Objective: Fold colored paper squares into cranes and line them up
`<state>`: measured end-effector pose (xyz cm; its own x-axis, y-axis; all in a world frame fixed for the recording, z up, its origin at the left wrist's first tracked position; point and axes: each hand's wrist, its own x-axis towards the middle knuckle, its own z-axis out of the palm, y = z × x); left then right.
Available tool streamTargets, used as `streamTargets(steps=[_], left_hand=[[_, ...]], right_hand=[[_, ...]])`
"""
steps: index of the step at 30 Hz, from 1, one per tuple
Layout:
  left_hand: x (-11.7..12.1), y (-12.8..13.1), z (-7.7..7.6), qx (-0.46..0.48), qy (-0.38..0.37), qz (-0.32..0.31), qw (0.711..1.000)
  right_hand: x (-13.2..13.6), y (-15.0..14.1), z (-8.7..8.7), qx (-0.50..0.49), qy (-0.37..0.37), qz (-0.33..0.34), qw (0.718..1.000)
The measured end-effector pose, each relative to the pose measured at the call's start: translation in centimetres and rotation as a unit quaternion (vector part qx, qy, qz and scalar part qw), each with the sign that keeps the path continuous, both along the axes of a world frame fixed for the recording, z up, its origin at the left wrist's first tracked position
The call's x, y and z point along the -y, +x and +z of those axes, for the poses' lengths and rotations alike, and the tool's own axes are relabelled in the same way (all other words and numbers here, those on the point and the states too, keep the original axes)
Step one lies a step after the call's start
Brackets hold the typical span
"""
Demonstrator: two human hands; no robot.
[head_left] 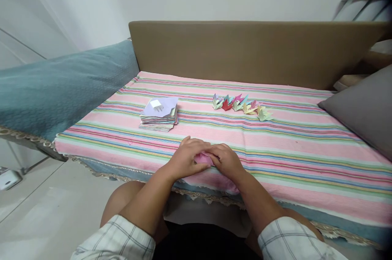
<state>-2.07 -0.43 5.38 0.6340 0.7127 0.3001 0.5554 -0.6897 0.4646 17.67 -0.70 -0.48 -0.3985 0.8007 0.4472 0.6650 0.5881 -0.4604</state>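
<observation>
A small piece of pink paper (203,158) lies between my two hands near the front edge of the striped cloth. My left hand (189,158) holds its left side, thumb along the near edge and fingers curled over the far side. On the other side, my right hand (226,161) pinches the paper between thumb and fingers. Both hands cover much of the sheet, so its folds are mostly hidden. Beyond them to the right, several folded paper figures, among them a red one (227,105), stand in two close rows.
A stack of paper squares (159,122) sits at left, with a white plug adapter (156,105) on top. Pink striped cloth (290,141) covers the seat. A brown backrest (232,51) rises behind, a blue covered armrest (70,84) at left, a grey cushion (364,108) at right.
</observation>
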Motion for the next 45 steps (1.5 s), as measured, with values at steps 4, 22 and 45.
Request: streamTargets(steps=[4,22,45], left_hand=[[0.0,-0.6,-1.0,-0.065,0.035,0.004,0.997],[0.9,-0.9,-2.8,-0.121,0.161,-0.004,0.98],[-1.3,-0.7,-2.5,-0.056,-0.029,-0.008,0.998]], right_hand=[[0.2,0.0,0.2,-0.004,-0.004,-0.009,1.0],[0.3,0.0,0.6,-0.009,-0.022,-0.019,1.0],[-0.3,0.5,1.5,-0.025,-0.104,0.028,0.994]])
